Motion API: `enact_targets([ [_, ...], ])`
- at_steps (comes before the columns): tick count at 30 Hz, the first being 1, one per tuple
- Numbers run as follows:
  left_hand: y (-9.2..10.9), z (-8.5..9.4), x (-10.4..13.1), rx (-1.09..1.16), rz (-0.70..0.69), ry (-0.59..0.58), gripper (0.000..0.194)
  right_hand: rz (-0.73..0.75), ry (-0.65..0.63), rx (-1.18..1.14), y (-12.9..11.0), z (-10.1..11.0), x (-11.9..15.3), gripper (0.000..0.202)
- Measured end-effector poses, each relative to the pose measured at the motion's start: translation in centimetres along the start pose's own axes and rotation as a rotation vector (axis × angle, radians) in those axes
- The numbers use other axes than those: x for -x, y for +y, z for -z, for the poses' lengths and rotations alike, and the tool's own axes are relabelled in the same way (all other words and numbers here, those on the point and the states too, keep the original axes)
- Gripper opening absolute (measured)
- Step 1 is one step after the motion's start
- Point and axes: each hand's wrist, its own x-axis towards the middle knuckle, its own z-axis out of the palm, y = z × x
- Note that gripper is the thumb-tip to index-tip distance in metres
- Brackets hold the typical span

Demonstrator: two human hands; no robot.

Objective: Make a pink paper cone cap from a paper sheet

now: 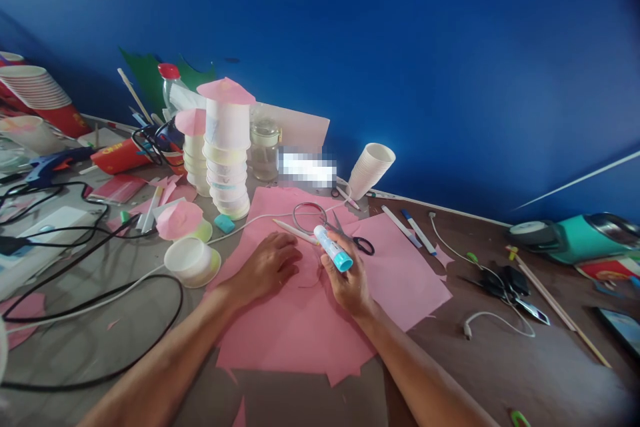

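Observation:
My right hand [353, 283] grips a white and teal glue stick [331, 247], which slants across the fingers with its teal end towards me. My left hand [273, 263] lies on the pink paper [280, 340], its fingers apart and slightly bent. Between the two hands is a small cut piece of pink paper [311, 270], hard to tell from the sheets under it. Just beyond the hands lie a pencil [293, 229], a thin ring [309, 217] and black-handled scissors [364, 245], partly hidden by my right hand.
Stacked paper cups with pink paper tops [227, 147] stand at the back left, near a glass jar [265, 150]. A white cup [189, 259] lies left of my left wrist. Black cables [175, 320] loop across the left side. Markers [419, 232] and keys [515, 280] lie right.

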Motion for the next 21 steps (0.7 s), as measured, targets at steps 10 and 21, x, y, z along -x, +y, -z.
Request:
enact_targets([
  [10,-0.67,-0.17,0.26,0.024,-0.044,0.013,0.028,-0.015,0.001,0.017,0.58,0.04,-0.19,0.031],
  [21,0.27,0.35,-0.05,-0.056,-0.045,-0.039,0.012,0.007,-0.01,-0.013,0.57,-0.12,0.01,0.032],
])
